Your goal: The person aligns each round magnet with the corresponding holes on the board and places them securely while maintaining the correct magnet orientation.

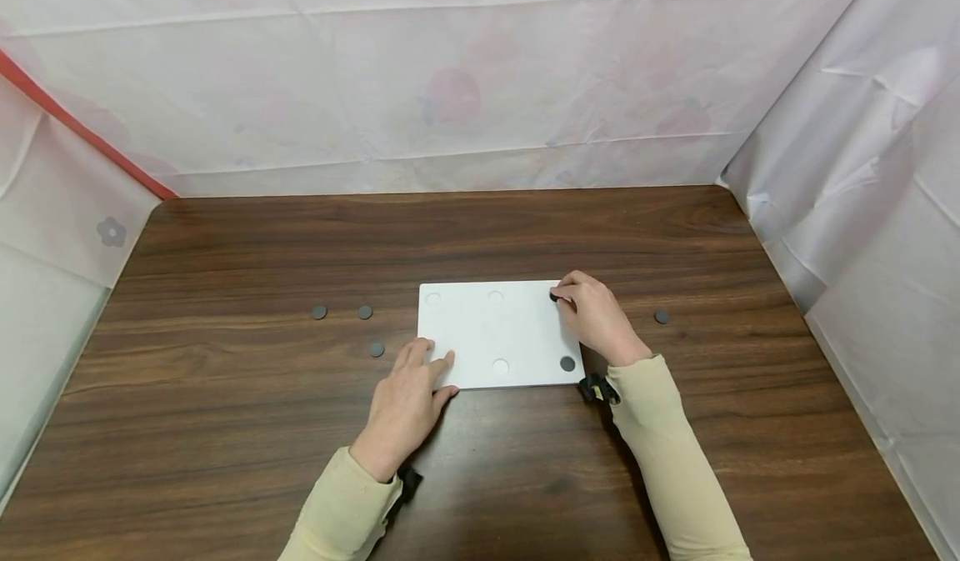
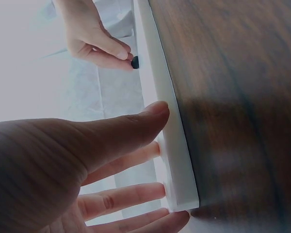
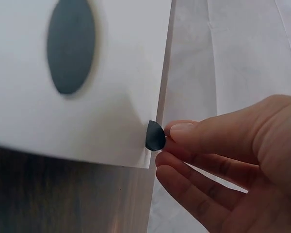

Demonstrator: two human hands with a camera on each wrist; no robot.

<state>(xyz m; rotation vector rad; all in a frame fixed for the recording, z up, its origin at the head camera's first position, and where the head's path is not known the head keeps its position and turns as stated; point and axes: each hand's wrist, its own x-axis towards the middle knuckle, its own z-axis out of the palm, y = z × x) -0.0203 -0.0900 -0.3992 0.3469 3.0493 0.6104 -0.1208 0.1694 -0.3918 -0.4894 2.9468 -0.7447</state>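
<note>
I pinch a dark disc (image 3: pixel 155 136) between the thumb and index finger of my right hand (image 1: pixel 598 319), at the far right corner of the white board (image 1: pixel 480 328). In the head view only a sliver of this disc shows beyond my fingertips; the right wrist view exposes its face, tilted relative to the board. I cannot tell whether it sits in a recess.

My left hand (image 1: pixel 405 407) is spread, fingers extended, at the board's near left corner; it is not closed around anything. The left wrist view adds the board's thickness, seen side-on, with my thumb tip at the near edge.

A flat-lying disc (image 1: pixel 567 363) occupies the near right corner of the board, visible in the head and right wrist views. The head view alone shows three unfilled recesses (image 1: pixel 501 367), three loose discs (image 1: pixel 365 313) left of the board on the wooden table (image 1: pixel 510 478), and a single disc (image 1: pixel 662 317) to its right.
</note>
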